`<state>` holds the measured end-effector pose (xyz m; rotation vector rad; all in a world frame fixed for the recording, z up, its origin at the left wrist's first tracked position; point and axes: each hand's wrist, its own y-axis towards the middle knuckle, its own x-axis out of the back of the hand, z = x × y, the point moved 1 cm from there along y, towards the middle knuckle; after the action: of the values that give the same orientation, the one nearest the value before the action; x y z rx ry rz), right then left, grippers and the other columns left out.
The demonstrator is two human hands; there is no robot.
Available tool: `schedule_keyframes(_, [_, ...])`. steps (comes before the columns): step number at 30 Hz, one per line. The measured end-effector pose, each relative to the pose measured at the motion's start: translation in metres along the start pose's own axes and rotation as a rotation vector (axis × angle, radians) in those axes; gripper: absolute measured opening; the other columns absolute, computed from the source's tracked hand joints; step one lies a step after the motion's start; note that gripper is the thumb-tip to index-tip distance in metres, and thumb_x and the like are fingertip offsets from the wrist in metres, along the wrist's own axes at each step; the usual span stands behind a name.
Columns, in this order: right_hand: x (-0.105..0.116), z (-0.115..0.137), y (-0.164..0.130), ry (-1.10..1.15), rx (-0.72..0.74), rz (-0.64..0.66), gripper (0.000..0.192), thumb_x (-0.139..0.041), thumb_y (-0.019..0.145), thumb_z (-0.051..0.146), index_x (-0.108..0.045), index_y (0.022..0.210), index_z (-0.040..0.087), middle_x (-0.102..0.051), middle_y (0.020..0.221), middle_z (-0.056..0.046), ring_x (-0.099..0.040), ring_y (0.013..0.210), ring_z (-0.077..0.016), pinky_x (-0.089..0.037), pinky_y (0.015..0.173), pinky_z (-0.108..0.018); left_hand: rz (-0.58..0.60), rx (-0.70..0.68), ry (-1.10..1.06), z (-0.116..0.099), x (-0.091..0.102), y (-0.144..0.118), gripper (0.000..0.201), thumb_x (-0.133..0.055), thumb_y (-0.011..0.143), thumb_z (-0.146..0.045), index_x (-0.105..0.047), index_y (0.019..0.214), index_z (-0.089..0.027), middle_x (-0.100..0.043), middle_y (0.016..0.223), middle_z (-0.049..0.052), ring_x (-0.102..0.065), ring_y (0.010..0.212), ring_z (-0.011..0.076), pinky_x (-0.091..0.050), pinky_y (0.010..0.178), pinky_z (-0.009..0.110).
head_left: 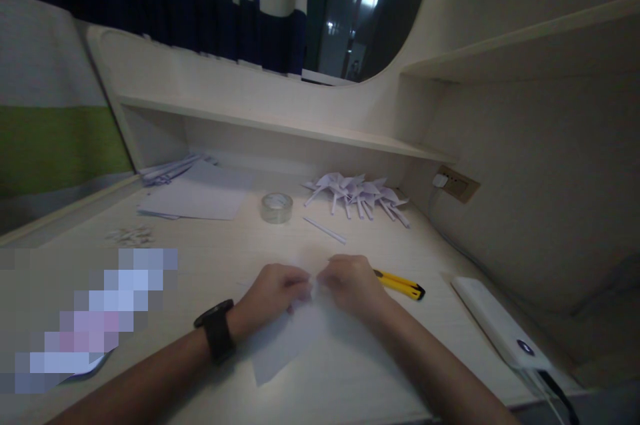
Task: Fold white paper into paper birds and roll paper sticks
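Pale wood desk (210,258) with a shelf above is carrying your work. At far left, a stack of paper sheets (197,195) is lying flat. Moving right, a tape roll (277,207) is sitting behind your hands. Your left hand (273,295), with a black watch (216,330) on its wrist, is pinching the white sheet (285,345) lying at the desk's near centre; its fingers are curling closed on the upper edge. Your right hand (353,285) is gripping the same edge, fingers closed, just beside the left. Folded paper pieces (357,195) are piling up behind. A yellow utility knife (400,284) is lying just right of your right hand, and a white power bank (500,328) is resting at far right.
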<state>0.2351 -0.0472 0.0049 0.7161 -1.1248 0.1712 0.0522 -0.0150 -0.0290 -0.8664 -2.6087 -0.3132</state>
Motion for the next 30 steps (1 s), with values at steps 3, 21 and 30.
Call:
schedule_keyframes(3, [0.0, 0.004, 0.0, -0.019, -0.045, 0.003, 0.024, -0.056, 0.062, 0.0, -0.07, 0.066, 0.02, -0.064, 0.063, 0.0, -0.057, 0.055, -0.0114, -0.039, 0.054, -0.02, 0.058, -0.053, 0.015, 0.0, 0.005, 0.0, 0.029, -0.051, 0.084, -0.033, -0.071, 0.073, -0.016, -0.067, 0.064, 0.003, -0.058, 0.05, 0.0119, -0.045, 0.042, 0.017])
schedule_keyframes(21, [0.001, -0.001, 0.001, 0.063, -0.03, 0.055, 0.027, -0.057, 0.067, -0.001, -0.073, 0.074, 0.02, -0.071, 0.073, -0.001, -0.064, 0.064, -0.0123, -0.044, 0.063, -0.019, 0.036, -0.138, 0.235, 0.003, 0.014, 0.001, 0.025, -0.049, 0.086, -0.025, -0.068, 0.072, -0.016, -0.065, 0.063, 0.0, -0.057, 0.048, 0.0101, -0.04, 0.047, 0.017])
schedule_keyframes(30, [0.002, -0.003, 0.003, 0.293, -0.133, 0.042, 0.021, -0.062, 0.07, 0.002, -0.074, 0.077, 0.018, -0.073, 0.075, -0.002, -0.066, 0.067, -0.0133, -0.047, 0.065, -0.019, 0.085, -0.077, 0.13, 0.007, 0.018, 0.002, 0.026, -0.05, 0.085, -0.029, -0.07, 0.081, -0.013, -0.063, 0.065, 0.001, -0.055, 0.047, 0.0088, -0.042, 0.042, 0.016])
